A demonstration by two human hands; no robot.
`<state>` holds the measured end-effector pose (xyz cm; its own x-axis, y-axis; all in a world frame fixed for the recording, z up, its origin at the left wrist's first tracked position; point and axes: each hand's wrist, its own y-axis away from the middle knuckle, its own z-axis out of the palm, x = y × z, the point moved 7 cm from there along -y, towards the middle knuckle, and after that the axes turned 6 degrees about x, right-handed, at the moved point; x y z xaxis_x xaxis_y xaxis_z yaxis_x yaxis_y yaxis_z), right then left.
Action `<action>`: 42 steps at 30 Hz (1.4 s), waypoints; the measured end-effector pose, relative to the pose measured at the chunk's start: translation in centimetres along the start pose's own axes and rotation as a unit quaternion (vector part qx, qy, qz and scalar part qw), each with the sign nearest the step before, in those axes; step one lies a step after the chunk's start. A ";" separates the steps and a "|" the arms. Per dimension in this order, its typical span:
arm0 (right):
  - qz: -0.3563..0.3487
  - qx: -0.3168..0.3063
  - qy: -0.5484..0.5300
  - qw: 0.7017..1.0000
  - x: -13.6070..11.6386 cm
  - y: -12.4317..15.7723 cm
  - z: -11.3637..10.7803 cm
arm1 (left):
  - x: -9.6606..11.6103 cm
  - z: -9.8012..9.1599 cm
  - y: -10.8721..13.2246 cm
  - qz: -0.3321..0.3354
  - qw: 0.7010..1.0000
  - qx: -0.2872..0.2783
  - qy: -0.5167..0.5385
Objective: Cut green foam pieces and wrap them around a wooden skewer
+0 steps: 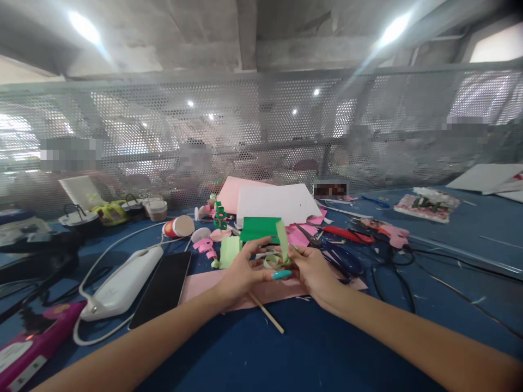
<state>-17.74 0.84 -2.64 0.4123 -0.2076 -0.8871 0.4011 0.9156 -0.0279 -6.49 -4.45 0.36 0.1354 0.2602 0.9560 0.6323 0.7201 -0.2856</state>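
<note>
Between my two hands is a light green paper strip [281, 239], one end standing up and the rest curled into a loose coil. My left hand [245, 267] curves round the coil from the left, its thumb with a long teal nail lying below it. The fingers of my right hand [312, 272] pinch the strip from the right. A thin wooden stick [267, 314] slants out below my left hand; whether it is touched is hidden. Under both hands lies a pink paper sheet [200, 287]. Light green paper [230, 251] and dark green paper [257, 228] are just beyond.
White sheets [275, 204] lie behind. To the right are dark blue-handled scissors [343, 258], a red-handled tool [347, 234] and a pink glue gun [392, 234] with cable. Leftward are a black phone [163, 286], white power bank [125, 283] and magenta power strip [44, 337].
</note>
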 end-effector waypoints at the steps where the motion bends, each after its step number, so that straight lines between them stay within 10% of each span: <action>1: -0.002 -0.006 0.001 1.000 0.0 0.1 0.2 | 0.1 0.3 0.1 -0.001 1.000 -0.020 -0.003; 8: 0.005 -0.006 0.018 1.000 -0.5 0.7 0.5 | 0.6 1.3 0.4 0.013 0.997 -0.062 0.034; 19: -0.075 -0.052 0.090 0.992 -1.3 0.3 0.8 | -0.3 0.4 0.1 -0.058 0.995 0.001 0.081; 29: -0.158 -0.014 0.132 0.978 -2.3 0.7 0.1 | -0.2 -1.2 -0.2 0.012 0.987 0.066 0.144; 42: -0.072 0.006 0.153 0.986 -1.0 -0.3 -0.5 | -0.5 -1.4 -0.2 -0.027 0.978 0.084 0.187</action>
<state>-18.67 0.94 -1.92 0.0855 -0.2210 -0.9715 0.4480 0.8795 -0.1606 -5.59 -5.65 -0.01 0.3949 -0.0110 0.9186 0.5163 0.8297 -0.2120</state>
